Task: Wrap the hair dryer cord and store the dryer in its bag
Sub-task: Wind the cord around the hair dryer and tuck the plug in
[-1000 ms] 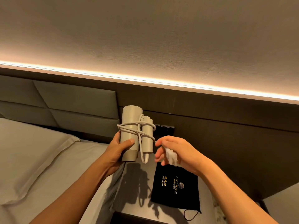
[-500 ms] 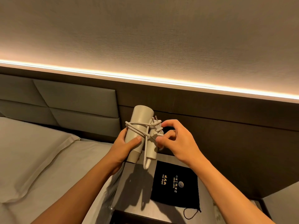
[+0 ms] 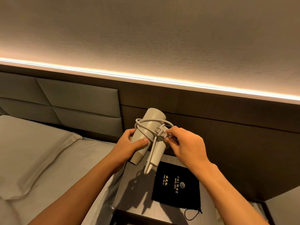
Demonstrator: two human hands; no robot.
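The left hand is wrapped around the barrel of the beige hair dryer, thumb across its front, holding it in the air above the bedside table with the barrel tilted toward 1 o'clock. The cord loops several times around barrel and folded handle. At 3 o'clock of the dryer, the right hand pinches the plug against the windings, its prongs pointing toward 10 o'clock. The black drawstring bag lies flat on the table at 5 o'clock of the dryer, apart from it. A bed pillow lies at 9 o'clock.
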